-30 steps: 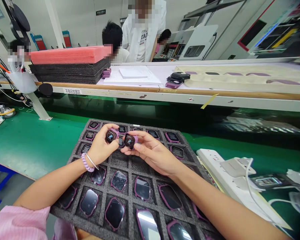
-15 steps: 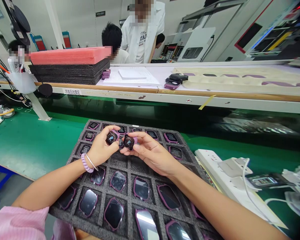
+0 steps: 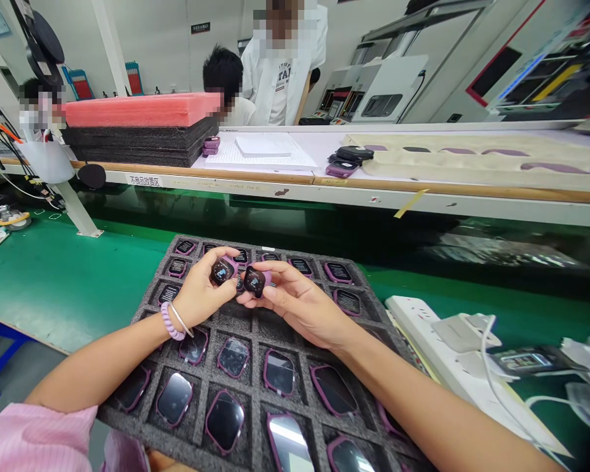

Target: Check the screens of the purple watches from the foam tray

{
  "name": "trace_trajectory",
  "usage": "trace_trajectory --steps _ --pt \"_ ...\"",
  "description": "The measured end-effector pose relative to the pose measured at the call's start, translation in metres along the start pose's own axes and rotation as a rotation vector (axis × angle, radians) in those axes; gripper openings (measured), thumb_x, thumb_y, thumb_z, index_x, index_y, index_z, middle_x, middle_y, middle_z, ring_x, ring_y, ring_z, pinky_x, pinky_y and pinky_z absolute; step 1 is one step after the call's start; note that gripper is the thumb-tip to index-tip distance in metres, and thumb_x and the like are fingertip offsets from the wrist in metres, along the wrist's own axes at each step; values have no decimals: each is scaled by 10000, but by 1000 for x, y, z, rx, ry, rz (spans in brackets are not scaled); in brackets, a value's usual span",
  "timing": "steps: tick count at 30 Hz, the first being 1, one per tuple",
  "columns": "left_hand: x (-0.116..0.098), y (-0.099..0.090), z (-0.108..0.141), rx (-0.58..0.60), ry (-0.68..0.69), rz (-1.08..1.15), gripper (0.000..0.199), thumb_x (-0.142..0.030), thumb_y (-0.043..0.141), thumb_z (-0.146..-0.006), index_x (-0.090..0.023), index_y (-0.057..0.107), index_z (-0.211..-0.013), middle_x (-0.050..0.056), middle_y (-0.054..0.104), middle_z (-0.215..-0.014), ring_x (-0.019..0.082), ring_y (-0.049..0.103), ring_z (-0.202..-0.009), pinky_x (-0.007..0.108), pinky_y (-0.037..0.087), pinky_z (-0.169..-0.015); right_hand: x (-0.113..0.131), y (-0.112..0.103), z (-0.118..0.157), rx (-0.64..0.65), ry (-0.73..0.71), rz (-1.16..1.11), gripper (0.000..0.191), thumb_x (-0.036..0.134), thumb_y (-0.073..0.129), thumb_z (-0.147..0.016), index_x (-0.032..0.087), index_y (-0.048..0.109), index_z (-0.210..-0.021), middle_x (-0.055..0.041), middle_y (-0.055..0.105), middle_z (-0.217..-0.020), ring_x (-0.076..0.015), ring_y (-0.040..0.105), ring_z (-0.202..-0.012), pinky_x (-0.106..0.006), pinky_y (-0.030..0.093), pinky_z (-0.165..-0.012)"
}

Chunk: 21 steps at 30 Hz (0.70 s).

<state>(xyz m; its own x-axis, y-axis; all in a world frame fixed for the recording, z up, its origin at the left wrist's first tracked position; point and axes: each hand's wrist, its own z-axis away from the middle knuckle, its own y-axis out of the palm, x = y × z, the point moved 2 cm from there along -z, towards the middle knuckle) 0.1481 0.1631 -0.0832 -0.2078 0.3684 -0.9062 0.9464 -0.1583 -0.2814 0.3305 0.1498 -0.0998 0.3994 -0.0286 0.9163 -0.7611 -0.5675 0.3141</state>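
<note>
Head view: both hands are up over the far half of the grey foam tray (image 3: 255, 331), each with a small purple watch body. The left hand (image 3: 199, 298) pinches one watch body (image 3: 223, 271) between thumb and fingers, screen lit and facing the camera. The right hand (image 3: 299, 308) pinches a second watch body (image 3: 254, 281), also lit, the two units almost touching. Below them, a few tray pockets sit bare, while the near rows hold watch bodies (image 3: 225, 418) with dark, blank screens and the far rows show text on theirs. By my reading, two units are being checked and most of the tray awaits handling. A white power strip (image 3: 423, 324) lies right of the tray on the green tabletop (image 3: 54, 282).
</note>
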Motion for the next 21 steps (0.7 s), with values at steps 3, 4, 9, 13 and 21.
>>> trace_trajectory --steps 3,4,9,13,21 --pt "0 0 0 5 -9 -2 415 -227 591 -758 -167 570 -1168 32 560 -900 150 517 -807 237 438 -712 -1 0 0 -17 8 17 331 398 794 -918 295 632 -1188 -21 667 -1031 -205 697 -927 -367 559 -899" --pt "0 0 0 9 -10 -8 417 -230 591 -759 -167 570 -1171 29 561 -892 148 514 -796 236 436 -708 -1 0 0 -17 11 23 335 404 794 -917 292 628 -1186 -23 667 -1029 -208 696 -923 -376 557 -903" --pt "-1 0 0 17 -1 -15 416 -207 578 -755 -167 574 -1169 26 563 -876 142 510 -778 227 432 -686 2 1 0 -21 20 47 347 426 796 -907 286 621 -1172 -30 661 -1049 -214 692 -911 -394 552 -899" --pt "-1 0 0 13 -14 17 425 -219 585 -754 -166 565 -1175 21 555 -862 137 504 -761 221 427 -669 3 2 1 -4 4 49 317 406 779 -926 301 625 -1182 -20 662 -1031 -208 690 -922 -381 549 -898" --pt "-1 1 1 26 -3 0 429 -188 576 -746 -168 569 -1174 14 569 -842 128 505 -731 216 431 -665 2 2 1 -18 13 73 337 428 786 -911 288 623 -1170 -31 652 -1055 -221 693 -902 -417 554 -904"
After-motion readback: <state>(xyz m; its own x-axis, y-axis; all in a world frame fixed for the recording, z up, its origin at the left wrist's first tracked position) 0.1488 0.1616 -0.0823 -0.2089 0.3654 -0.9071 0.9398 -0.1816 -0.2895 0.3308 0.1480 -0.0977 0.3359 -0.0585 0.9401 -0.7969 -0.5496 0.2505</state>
